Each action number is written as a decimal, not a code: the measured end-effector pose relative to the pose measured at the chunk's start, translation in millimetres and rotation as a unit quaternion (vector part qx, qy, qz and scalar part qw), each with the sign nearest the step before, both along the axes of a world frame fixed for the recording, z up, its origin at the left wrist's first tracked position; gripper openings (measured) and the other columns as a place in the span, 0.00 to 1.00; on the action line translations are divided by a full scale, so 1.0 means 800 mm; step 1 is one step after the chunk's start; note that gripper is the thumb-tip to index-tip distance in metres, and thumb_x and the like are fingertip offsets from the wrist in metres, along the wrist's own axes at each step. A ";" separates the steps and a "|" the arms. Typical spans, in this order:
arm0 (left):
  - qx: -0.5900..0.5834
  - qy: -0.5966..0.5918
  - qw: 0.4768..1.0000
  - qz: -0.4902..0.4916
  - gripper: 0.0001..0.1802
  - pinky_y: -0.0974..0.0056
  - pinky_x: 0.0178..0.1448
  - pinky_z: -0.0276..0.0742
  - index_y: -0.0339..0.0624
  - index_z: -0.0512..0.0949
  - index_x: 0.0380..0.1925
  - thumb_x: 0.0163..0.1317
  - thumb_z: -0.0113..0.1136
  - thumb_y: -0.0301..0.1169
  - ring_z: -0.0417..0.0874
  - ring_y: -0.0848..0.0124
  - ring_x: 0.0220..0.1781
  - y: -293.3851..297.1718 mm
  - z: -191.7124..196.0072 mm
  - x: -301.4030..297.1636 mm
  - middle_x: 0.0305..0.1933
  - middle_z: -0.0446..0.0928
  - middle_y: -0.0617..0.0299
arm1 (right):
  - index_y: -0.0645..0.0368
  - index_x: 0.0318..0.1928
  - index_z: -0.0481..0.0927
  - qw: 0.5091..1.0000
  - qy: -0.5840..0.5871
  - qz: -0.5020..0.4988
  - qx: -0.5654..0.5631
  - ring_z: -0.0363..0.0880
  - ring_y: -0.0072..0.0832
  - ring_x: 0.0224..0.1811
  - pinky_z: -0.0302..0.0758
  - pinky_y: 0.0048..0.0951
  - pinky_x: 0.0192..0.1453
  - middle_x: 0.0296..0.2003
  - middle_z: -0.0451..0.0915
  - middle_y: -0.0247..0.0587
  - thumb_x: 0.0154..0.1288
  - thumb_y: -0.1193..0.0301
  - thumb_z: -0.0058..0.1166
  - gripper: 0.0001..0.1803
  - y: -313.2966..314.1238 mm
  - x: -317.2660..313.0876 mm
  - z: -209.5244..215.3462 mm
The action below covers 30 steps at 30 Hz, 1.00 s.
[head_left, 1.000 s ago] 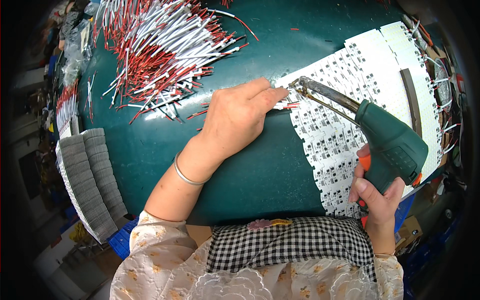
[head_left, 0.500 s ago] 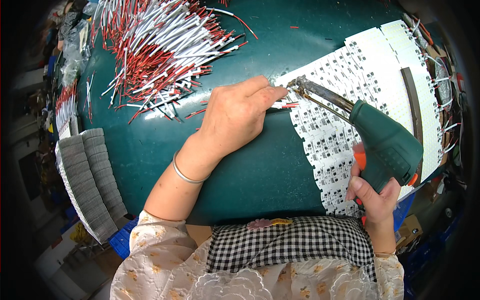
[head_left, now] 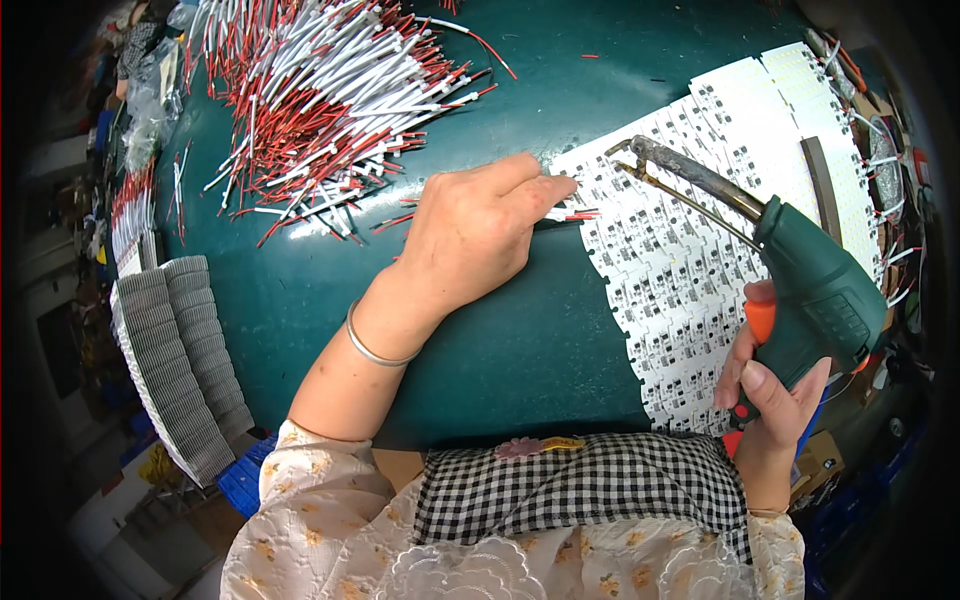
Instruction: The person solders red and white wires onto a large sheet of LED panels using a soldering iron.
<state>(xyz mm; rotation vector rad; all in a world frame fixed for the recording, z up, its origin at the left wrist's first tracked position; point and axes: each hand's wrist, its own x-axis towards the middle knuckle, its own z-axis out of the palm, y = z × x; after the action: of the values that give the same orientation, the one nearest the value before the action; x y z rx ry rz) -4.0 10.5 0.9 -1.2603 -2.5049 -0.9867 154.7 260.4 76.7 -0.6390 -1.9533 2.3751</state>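
Note:
My left hand point(head_left: 475, 230) is closed in a pinch at the near left corner of the white circuit boards point(head_left: 680, 345). Red and white wires point(head_left: 575, 214) stick out from beneath its fingers toward the boards; the exact grip is hidden. With my right hand point(head_left: 785, 400) I grip a green soldering gun point(head_left: 825, 285) by its handle, a finger at the orange trigger. Its dark metal tip point(head_left: 628, 155) hovers over the boards, to the right of my left fingertips and apart from them. Rows of small black components cover the boards.
A big pile of red and white wires point(head_left: 320, 110) lies at the far left of the green table point(head_left: 510, 350). Ribbed grey strips point(head_left: 185, 360) stand at the left edge. A dark bar point(head_left: 822, 190) rests on the boards at right. Blue bins show below the table edge.
The soldering gun has moved right in my right hand, and its tip has pulled away from my left fingertips. My left hand stays almost still.

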 end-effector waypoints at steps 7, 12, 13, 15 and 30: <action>-0.014 0.028 0.999 0.015 0.22 0.62 0.24 0.74 0.43 0.83 0.39 0.43 0.55 0.11 0.78 0.63 0.22 0.003 -0.002 0.003 0.25 0.75 0.59 | 0.75 0.64 0.59 1.000 -0.011 0.006 -0.005 0.73 0.24 0.24 0.78 0.24 0.21 0.55 0.71 0.61 0.55 0.79 0.63 0.38 0.000 0.011 0.000; 0.008 0.002 1.000 -0.003 0.23 0.62 0.25 0.74 0.43 0.83 0.39 0.43 0.55 0.10 0.78 0.63 0.24 0.003 -0.005 -0.004 0.25 0.75 0.59 | 0.75 0.64 0.60 1.000 -0.013 0.012 0.002 0.73 0.23 0.25 0.78 0.24 0.22 0.55 0.71 0.60 0.55 0.80 0.62 0.37 0.003 0.016 0.003; 0.010 -0.003 1.000 -0.002 0.23 0.63 0.26 0.74 0.43 0.83 0.38 0.43 0.55 0.10 0.79 0.63 0.24 0.003 -0.004 -0.004 0.25 0.75 0.59 | 0.75 0.63 0.60 1.000 -0.013 0.017 0.000 0.73 0.23 0.26 0.78 0.24 0.22 0.55 0.72 0.59 0.55 0.80 0.62 0.37 0.003 0.017 0.003; 0.009 -0.011 1.000 -0.002 0.22 0.63 0.26 0.74 0.43 0.83 0.38 0.43 0.54 0.10 0.79 0.63 0.24 0.003 -0.008 -0.004 0.26 0.76 0.59 | 0.74 0.63 0.61 0.999 -0.033 0.022 -0.007 0.73 0.23 0.27 0.78 0.23 0.23 0.55 0.72 0.58 0.55 0.81 0.61 0.36 0.002 0.013 0.002; 0.020 0.026 0.999 0.003 0.22 0.63 0.25 0.75 0.41 0.83 0.38 0.42 0.55 0.10 0.79 0.64 0.23 0.004 -0.010 0.003 0.25 0.75 0.60 | 0.71 0.54 0.68 0.994 -0.083 0.034 0.064 0.73 0.24 0.18 0.73 0.24 0.22 0.28 0.74 0.43 0.54 0.74 0.62 0.28 -0.026 -0.002 -0.007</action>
<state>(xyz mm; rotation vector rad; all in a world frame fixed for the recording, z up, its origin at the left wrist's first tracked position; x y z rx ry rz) -1.5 13.3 -6.9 -1.2508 -2.4363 -0.9840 153.1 239.6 71.3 -0.7994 -2.2076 2.2769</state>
